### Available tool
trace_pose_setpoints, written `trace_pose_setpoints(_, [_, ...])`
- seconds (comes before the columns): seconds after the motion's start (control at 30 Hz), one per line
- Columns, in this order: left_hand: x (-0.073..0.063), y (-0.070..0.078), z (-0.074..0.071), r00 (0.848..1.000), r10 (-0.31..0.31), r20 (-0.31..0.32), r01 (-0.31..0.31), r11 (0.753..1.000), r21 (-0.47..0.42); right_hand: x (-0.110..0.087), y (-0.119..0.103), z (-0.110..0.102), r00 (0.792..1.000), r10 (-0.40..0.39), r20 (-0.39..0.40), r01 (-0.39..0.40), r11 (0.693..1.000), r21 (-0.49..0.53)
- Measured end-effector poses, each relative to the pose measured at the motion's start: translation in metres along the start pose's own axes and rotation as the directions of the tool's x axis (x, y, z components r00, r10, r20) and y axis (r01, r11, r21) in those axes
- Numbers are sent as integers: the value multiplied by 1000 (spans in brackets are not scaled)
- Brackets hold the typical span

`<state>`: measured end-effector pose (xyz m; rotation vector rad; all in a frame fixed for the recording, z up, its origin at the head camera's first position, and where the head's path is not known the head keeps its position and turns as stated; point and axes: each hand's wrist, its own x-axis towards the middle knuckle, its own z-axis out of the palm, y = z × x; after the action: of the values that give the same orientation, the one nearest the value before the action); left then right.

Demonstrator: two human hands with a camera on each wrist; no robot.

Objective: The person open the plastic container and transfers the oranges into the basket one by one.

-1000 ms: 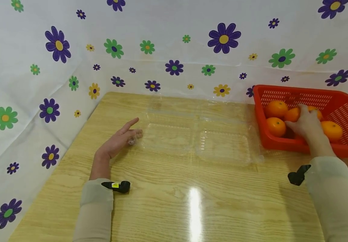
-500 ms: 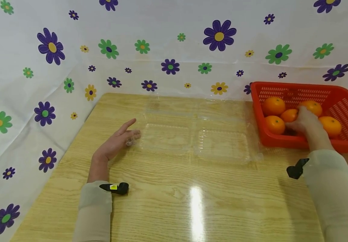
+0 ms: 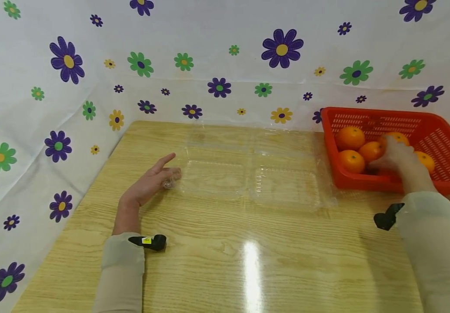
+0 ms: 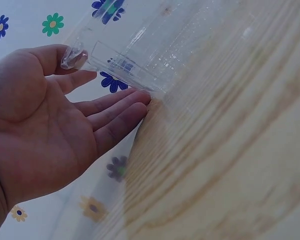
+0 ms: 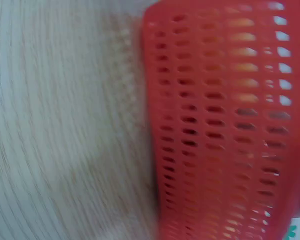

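Observation:
My right hand is down in a red plastic basket, blurred, among several oranges. Its fingertips are hidden, so I cannot tell whether it holds one. In the right wrist view the perforated wall of the basket fills the right side, with orange colour showing through the holes. My left hand is by the left edge of a clear plastic container. In the left wrist view the left hand has its fingers extended, tips at the edge of the container, with a clear corner tab over its thumb tip.
A second clear container stands beside the first, both with lids raised at the back. Everything rests on a wood-grain table. White flowered cloth rises behind and along the left.
My right hand has shifted slightly right within the basket, covering more of the rightmost orange, and its fingers no longer reach over the back orange as before. The left hand stays by the container.

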<state>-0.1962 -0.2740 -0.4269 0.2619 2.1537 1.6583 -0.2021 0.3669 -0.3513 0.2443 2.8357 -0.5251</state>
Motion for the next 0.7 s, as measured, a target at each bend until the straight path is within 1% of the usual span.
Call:
trace_pose_setpoints(0.1, [2,3,0,1000,-8,-7,8,1000,5,-7,1,-9,1000,8,28,-10,997,71])
trace_pose_setpoints(0.17, [4,5,-1,1000,-24,-17,25,999,23,-12,0,-14,1000,11,26,-14,995,100])
trace_pose_setpoints(0.23, [4,6,-3,999,-39,-29,40,998,39,-14,-4,-16,1000,4,11,-5,993,117])
trace_pose_setpoints(0.33, [2,7,-7,998,-44,-48,47,997,62,-13,-16,-16,999,-31,-42,35,992,123])
trace_pose_setpoints(0.43, [0,9,-10,998,-22,-60,27,996,81,-10,-33,-12,992,-75,-104,88,988,125])
trace_pose_setpoints(0.53, [-1,13,-10,997,0,-74,9,992,127,-10,-50,-4,983,-107,-147,127,982,137])
trace_pose_setpoints(0.63, [0,19,-8,995,14,-103,6,982,190,-11,-68,7,973,-142,-185,167,977,132])
trace_pose_setpoints(0.7, [-1,26,-4,992,30,-124,1,969,246,-13,-79,16,961,-175,-215,204,971,123])
